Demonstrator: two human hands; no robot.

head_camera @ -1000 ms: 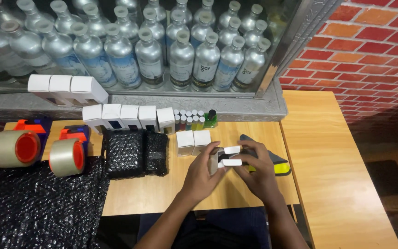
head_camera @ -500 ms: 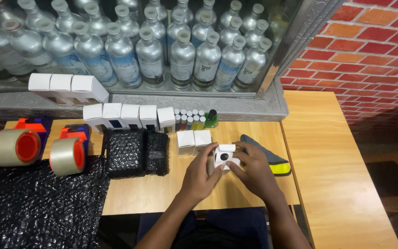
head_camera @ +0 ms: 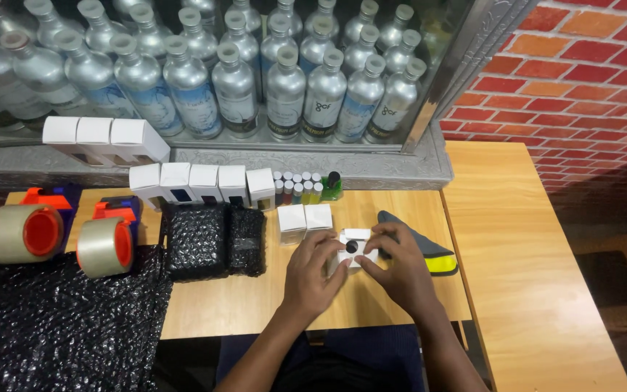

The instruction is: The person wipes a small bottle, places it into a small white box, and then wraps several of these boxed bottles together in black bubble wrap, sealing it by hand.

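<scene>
My left hand and my right hand both grip a small white carton just above the wooden table. The carton's top is open and the dark cap of a small bottle shows inside it. Two closed white cartons stand just behind my left hand. A row of small vials with pale caps stands further back, with a dark-capped green one at its right end.
A black and yellow flat object lies right of my hands. Black bubble-wrapped parcels, two tape dispensers, loose black bubble wrap, rows of white cartons and silver bottles behind glass fill the left and back.
The carton's flaps were spread open between my fingers; now the carton is turned upright with its open top facing me and the bottle cap visible. Both hands sit slightly lower.
</scene>
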